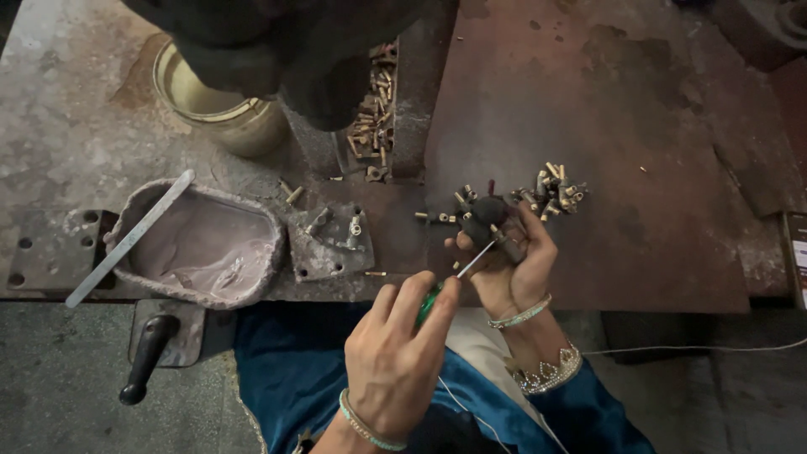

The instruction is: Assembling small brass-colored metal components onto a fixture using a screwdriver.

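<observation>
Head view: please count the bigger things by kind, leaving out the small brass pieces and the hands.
Brass bowl: 1
Tray of pink paste: 1
Flat metal strip: 1
Green-handled screwdriver: 1
Dark round part: 1
Black lever handle: 1
Total: 6

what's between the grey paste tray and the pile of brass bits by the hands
In the head view, a small grey metal plate with two fittings on it lies between the paste tray and the brass pile.

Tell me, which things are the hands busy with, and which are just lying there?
In use:
- left hand holding a green-handled screwdriver
- right hand holding a dark fitting
- small brass parts beside it

Lying about:
- basin of pinkish paste
- metal strip
- brass bowl
- black lever handle
</observation>
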